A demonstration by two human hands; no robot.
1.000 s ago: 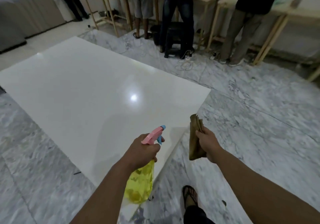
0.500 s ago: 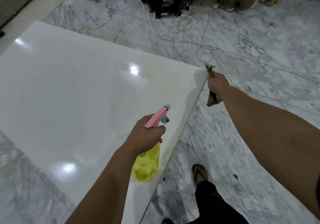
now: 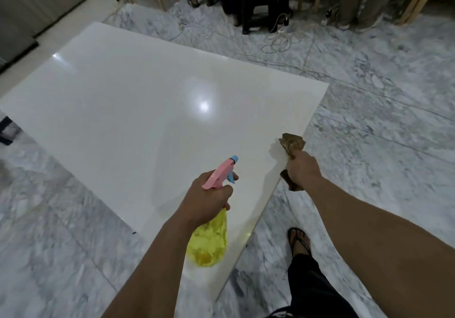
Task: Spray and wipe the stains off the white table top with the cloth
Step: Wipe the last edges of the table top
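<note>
While left hand [image 3: 205,198] grips it, spray bottle [image 3: 209,239] nozzle points up-right across table top [image 3: 123,111].

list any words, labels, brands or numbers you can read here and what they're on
None can be read.
The spray bottle in the left hand shows no label on its yellow body or pink head.
The brown cloth in the right hand is plain.
The white table top shows only glare.
</note>
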